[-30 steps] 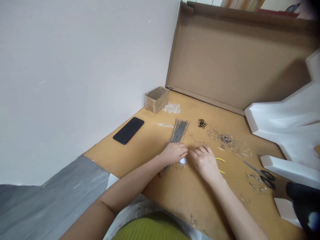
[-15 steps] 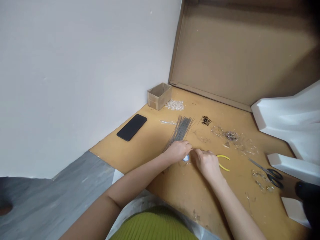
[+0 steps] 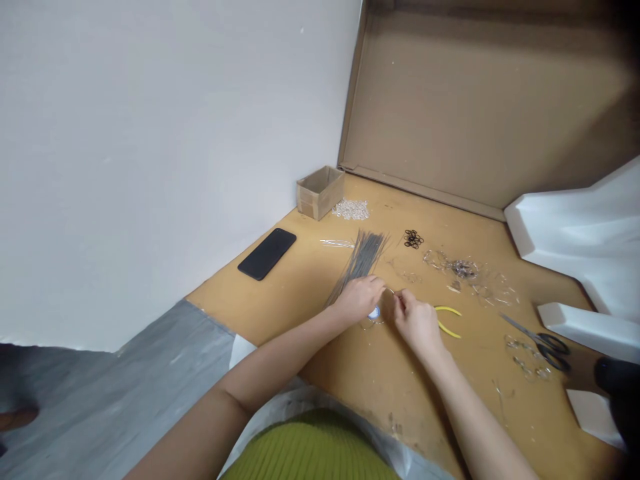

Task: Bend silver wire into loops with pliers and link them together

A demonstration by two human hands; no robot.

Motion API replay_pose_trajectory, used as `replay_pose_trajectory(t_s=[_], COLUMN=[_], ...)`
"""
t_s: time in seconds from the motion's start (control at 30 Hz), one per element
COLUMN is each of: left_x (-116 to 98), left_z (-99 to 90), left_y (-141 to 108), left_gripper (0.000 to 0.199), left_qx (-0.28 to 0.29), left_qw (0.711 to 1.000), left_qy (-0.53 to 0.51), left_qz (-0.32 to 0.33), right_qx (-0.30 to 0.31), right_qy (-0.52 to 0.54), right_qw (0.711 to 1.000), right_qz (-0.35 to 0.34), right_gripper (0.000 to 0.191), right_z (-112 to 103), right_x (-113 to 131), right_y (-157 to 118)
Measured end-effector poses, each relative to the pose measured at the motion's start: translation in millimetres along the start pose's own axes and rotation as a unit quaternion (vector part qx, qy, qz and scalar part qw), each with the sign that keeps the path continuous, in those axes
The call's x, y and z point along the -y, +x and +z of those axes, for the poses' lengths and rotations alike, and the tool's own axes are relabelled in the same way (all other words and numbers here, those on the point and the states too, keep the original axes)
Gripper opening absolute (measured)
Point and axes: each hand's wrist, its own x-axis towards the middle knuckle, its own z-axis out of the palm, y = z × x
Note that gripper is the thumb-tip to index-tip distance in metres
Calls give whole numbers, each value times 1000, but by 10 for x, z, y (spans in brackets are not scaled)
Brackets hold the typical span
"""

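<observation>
Both hands sit close together: the left hand (image 3: 358, 299) curves over the near end of a bundle of grey wires (image 3: 361, 261), its grip unclear, while the right hand (image 3: 417, 325) pinches a fine wire (image 3: 391, 291) narrowly, just left of yellow-handled pliers (image 3: 449, 322).

- 1 camera, worn on the person's head
- Faces forward and down, over the left hand (image 3: 357, 300) and right hand (image 3: 417, 327)
- Close on the tan work board (image 3: 260, 313); white wall (image 3: 150, 147) fills frame left
</observation>
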Motion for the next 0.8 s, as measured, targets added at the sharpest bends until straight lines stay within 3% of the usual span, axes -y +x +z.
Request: replay_pose_trajectory(t_s=[0.23,0.43,0.6,0.7,0.8], left_x=[128,68,30,9,36], left_z=[83,36,19,14,33], left_y=[-4,-28,-33,-33,-19], left_gripper=[29,32,31,28,20], left_qx=[-19,-24,-22,-18,-24], left_qw=[1000,995,996,999,986], left_qy=[11,94,89,35,-153], left_qz=[-2,7,21,-7,-57], right_qx=[-3,-6,-2,3,13], right_qy=[12,39,109,169,242], right_qw=[1000,999,994,985,970], right_qz=[9,4,13,24,31], right_gripper=[29,29,29,29,30], right_z=[63,47,57,62,82], right_x=[-90,-105,-93,-93,-106], right_y=[-16,-37,-44,-38,-25])
